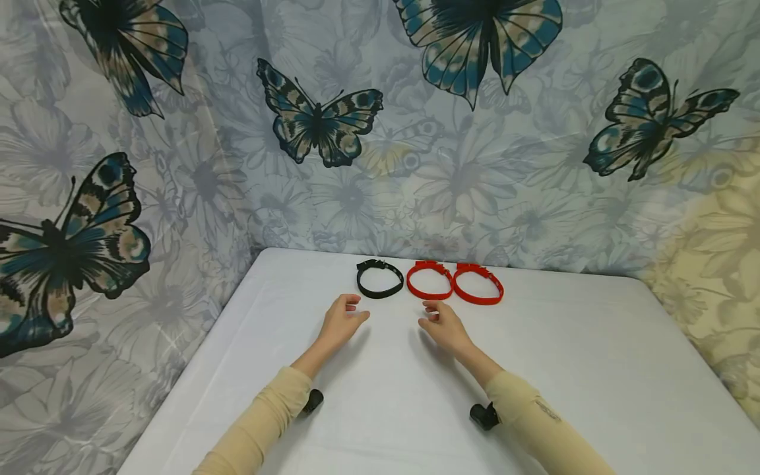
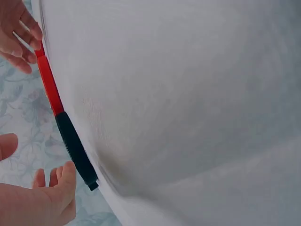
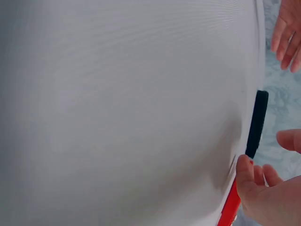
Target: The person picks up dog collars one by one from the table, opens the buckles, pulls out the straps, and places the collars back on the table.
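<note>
Three buckled collars form a row near the back edge of the white table: a black collar (image 1: 380,295) at the left, a red collar (image 1: 429,296) in the middle and another red collar (image 1: 478,301) at the right. Just in front of the black one is my left hand (image 1: 342,321), fingers loosely bent and holding nothing. My right hand (image 1: 445,328) hovers before the middle red collar, also holding nothing, its fingers relaxed. The left wrist view shows the black collar (image 2: 75,148) edge-on beyond the left fingers. In the right wrist view, my right hand (image 3: 265,190) partly covers a red collar (image 3: 229,205).
A white cloth covers the table (image 1: 380,409). Behind it and to the left hangs a curtain (image 1: 350,198) printed with flowers and butterflies. A small black camera (image 1: 313,400) sits at the left wrist and another black camera (image 1: 484,416) at the right wrist.
</note>
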The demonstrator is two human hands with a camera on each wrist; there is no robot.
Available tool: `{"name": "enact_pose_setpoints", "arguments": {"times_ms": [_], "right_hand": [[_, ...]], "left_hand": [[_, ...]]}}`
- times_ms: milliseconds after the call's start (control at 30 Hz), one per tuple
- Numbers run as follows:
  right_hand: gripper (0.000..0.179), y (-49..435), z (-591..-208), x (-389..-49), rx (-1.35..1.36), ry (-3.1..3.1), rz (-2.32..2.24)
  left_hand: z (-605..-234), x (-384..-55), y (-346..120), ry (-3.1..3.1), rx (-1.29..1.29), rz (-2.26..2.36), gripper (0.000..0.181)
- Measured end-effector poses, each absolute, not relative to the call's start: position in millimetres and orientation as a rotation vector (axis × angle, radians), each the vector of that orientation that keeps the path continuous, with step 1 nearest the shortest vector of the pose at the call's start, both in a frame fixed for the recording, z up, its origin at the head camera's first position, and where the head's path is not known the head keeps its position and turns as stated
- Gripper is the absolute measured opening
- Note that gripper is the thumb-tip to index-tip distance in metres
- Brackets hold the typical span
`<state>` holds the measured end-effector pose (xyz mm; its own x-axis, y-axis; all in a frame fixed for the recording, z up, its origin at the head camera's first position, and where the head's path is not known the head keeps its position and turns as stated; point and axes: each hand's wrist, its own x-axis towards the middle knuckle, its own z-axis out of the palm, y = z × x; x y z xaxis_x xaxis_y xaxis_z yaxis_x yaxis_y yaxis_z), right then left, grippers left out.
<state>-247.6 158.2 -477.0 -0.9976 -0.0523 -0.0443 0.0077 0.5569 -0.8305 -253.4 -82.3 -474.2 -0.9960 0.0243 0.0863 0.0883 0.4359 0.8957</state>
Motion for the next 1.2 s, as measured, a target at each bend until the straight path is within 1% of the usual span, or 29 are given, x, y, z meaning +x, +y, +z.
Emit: {"name": "enact_pose_setpoints", "arguments": {"times_ms": [167, 400, 733, 1200], "right_hand": [[0.044, 148.3, -476.9, -256.6, 0.016, 2.677, -1.507], [0.044, 136.1, -477.7, -268.9, 0.101, 2.609, -1.579], [0.045, 119.8, -476.8, -285.8, 0.184, 2.549, -1.657], [0.054, 105.4, -478.6, -301.8, 0.221, 2.554, -1.704]], "left_hand": [[-476.0, -260.2, -83.4, -2.608, -0.09, -1.645, 0.039], [-477.7, -272.0, -85.8, -2.629, 0.008, -1.643, 0.038], [-480.9, -298.1, -85.2, -2.64, 0.096, -1.662, 0.038], [-483.9, -320.3, -76.6, -2.602, 0.221, -1.681, 0.043]]}}
